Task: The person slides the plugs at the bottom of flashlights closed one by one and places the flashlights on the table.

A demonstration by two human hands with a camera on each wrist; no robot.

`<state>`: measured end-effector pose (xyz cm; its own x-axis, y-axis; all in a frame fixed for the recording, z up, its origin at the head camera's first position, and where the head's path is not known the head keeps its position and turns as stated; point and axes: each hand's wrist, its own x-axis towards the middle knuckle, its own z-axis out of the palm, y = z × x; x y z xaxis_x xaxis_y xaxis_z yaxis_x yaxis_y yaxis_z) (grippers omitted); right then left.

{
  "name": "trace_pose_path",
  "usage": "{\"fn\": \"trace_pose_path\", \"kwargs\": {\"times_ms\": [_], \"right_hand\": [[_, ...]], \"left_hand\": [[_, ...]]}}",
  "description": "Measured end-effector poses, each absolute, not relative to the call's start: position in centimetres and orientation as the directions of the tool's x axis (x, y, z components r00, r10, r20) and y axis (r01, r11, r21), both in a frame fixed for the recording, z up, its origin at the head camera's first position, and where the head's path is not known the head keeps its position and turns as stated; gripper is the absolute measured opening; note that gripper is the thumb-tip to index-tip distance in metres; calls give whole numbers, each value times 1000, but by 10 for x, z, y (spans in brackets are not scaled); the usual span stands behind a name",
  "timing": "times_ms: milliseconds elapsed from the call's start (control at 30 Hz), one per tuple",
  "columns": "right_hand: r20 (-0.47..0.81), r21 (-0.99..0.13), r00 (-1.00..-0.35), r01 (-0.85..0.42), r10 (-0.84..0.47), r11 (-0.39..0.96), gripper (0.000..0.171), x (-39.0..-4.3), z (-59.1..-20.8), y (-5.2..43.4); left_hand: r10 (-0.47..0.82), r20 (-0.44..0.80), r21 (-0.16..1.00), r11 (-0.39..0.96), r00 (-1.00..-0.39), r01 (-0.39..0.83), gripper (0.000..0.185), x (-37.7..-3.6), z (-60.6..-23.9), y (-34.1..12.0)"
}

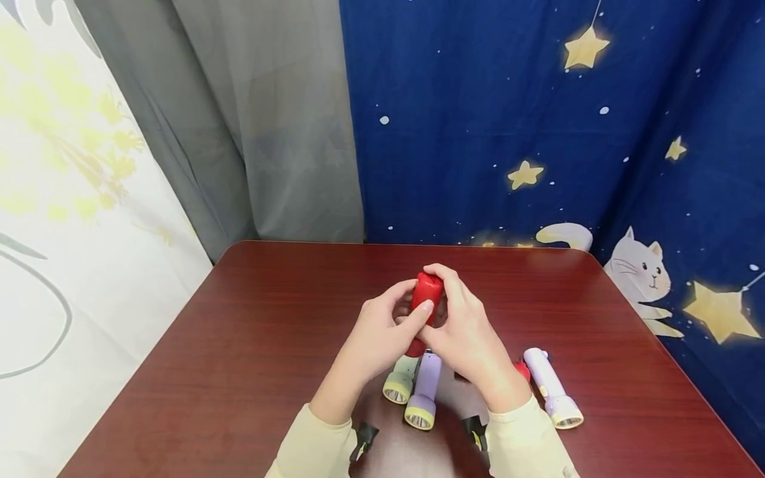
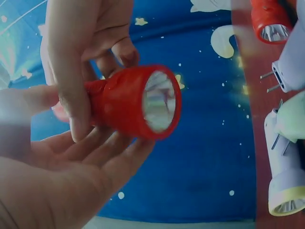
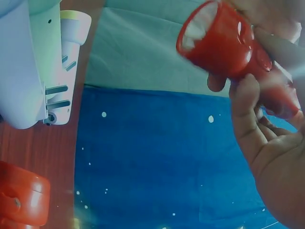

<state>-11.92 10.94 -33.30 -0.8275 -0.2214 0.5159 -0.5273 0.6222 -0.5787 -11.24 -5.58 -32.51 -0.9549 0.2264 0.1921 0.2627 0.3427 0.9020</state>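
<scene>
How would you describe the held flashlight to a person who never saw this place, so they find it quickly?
Find the dark red table; above it, the left hand and right hand meet. Between them is the red flashlight. Another red one lies near the right forearm, but only this one is held up.

The right grip holds a red flashlight; pale flashlights show at the left.

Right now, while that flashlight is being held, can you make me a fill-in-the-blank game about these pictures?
The fingers hold a flashlight colored ____.
The starry curtain is colored ____.
In the head view, the printed cat's face is toward the ____ side.

Missing words: red; blue; right.
</scene>
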Motion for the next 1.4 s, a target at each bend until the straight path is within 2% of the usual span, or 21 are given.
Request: {"fn": "trace_pose_path", "kwargs": {"times_ms": [133,333,633,1200,1400], "right_hand": [[556,-536,-796,-562,-238,630,76,-119,-336,107],[567,-496,-772,-598,-287,630,77,-118,-339,106],[583,-479,-753,-622,-306,619,67,-119,-342,108],[593,-441,-747,-614,-301,655,63,-118,-344,112],[630,-431,-712,-653,-310,623,48,-121,-344,111]], "left_hand": [[157,251,873,388,-955,294,40,-111,-326,-55],[140,303,852,402,-943,334,38,-111,-328,-59],[124,303,850,413,-945,327,34,-114,-333,-58],[132,284,869,384,-950,313,32,-114,-335,-56],[162,301,833,436,-940,342,27,-111,-336,-56]]}}
